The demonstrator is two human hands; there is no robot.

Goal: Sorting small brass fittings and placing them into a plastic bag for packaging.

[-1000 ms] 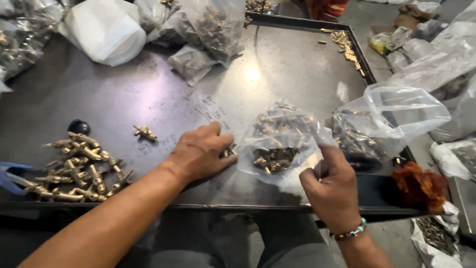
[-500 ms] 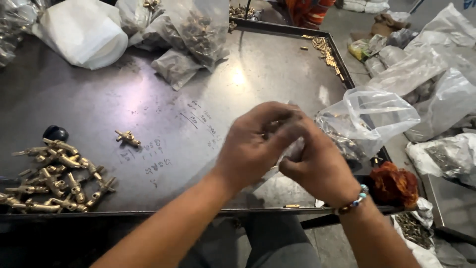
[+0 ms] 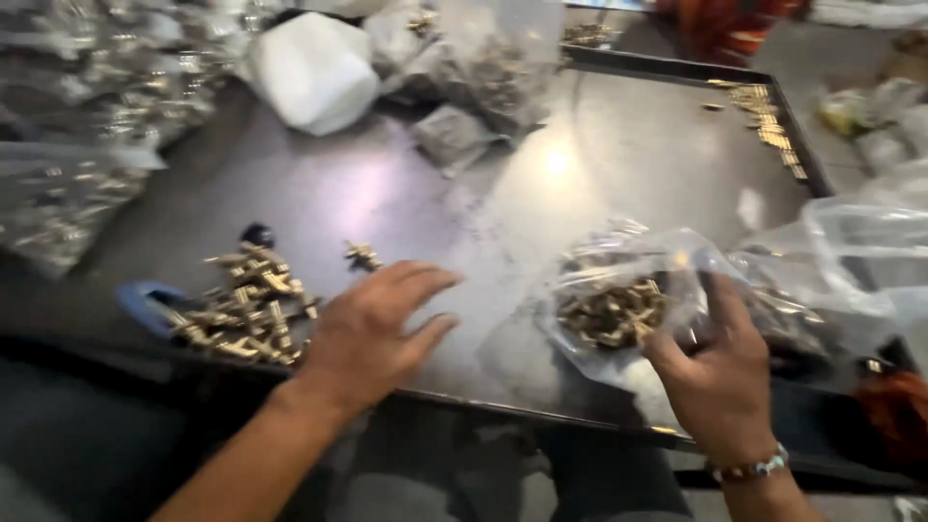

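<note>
Metal table [image 3: 599, 164]: dark sheet-steel top with a raised rim, filling most of my view; a bright light spot shines on it toward 12 o'clock.

Heap of clear bags [image 3: 87, 126]: at 10 o'clock, blurred, with glints of small metal parts inside.

White bag [image 3: 314, 72]: plump and opaque, at 11 o'clock on the table's far side, just beside more clear bags of parts [image 3: 483, 68] at 12 o'clock.

Empty-looking clear bag [image 3: 851, 251]: at 3 o'clock, crumpled, touching the bag I hold.

Bag of brass fittings [image 3: 619, 309]: clear plastic, at 4 o'clock, resting on the table near its front edge, a cluster of brass pieces showing through it.

My right hand [image 3: 720, 372]: at 5 o'clock, a beaded bracelet on the wrist, fingers closed on the near side of the bag of brass fittings, index finger raised along the plastic.

My left hand [image 3: 372, 333]: at 7 o'clock, palm down, fingers spread wide and holding nothing, over the table's front edge, just beside the loose pile.

Loose pile of brass fittings [image 3: 246, 309]: at 8 o'clock on the table, just left of my left hand.

Blue item [image 3: 145, 300]: at 9 o'clock, partly under the pile; I cannot tell what it is.

Row of brass pieces [image 3: 768, 126]: at 2 o'clock along the far right rim.

Single brass fitting [image 3: 362, 255]: lying apart from the pile, just beyond my left fingertips.

Small dark round item [image 3: 257, 234]: at the pile's far end.
</note>
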